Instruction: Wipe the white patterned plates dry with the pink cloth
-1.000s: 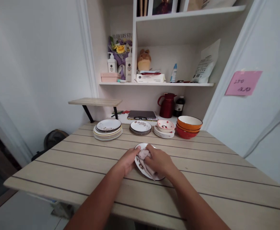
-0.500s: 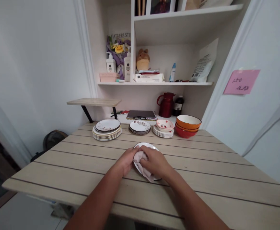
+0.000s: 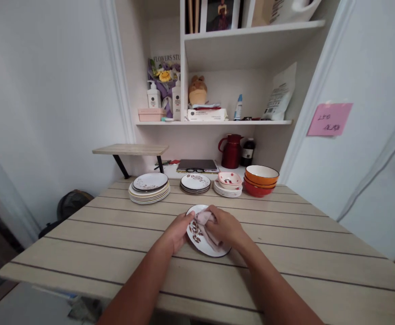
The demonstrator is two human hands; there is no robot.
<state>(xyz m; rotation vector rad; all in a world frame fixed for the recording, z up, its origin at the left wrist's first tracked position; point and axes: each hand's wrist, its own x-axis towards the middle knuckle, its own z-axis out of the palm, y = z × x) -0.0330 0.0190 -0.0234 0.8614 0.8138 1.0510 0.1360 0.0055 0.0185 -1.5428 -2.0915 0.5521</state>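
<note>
A white plate (image 3: 200, 246) with a dark rim and a brown flower pattern is tilted a little above or on the table in front of me. My left hand (image 3: 177, 232) grips its left edge, thumb on the upper face and fingers out of sight below. Bunched in my right hand (image 3: 226, 228) is a pale pink cloth (image 3: 211, 232), pressed against the right part of the plate's face. The cloth hangs down over the plate toward its lower right rim.
Along the table's (image 3: 116, 243) back stand a tall plate stack (image 3: 149, 196), a smaller plate stack (image 3: 195, 183), small dishes under a pink bowl (image 3: 229, 180), and orange and red bowls (image 3: 261, 180). Behind are a red jug (image 3: 231, 151), a dark bottle (image 3: 248, 152) and a laptop (image 3: 197, 165).
My right hand has slid the cloth to the right across the plate, uncovering the brown pattern on its left. My left hand still grips the edge. The view has tilted slightly.
</note>
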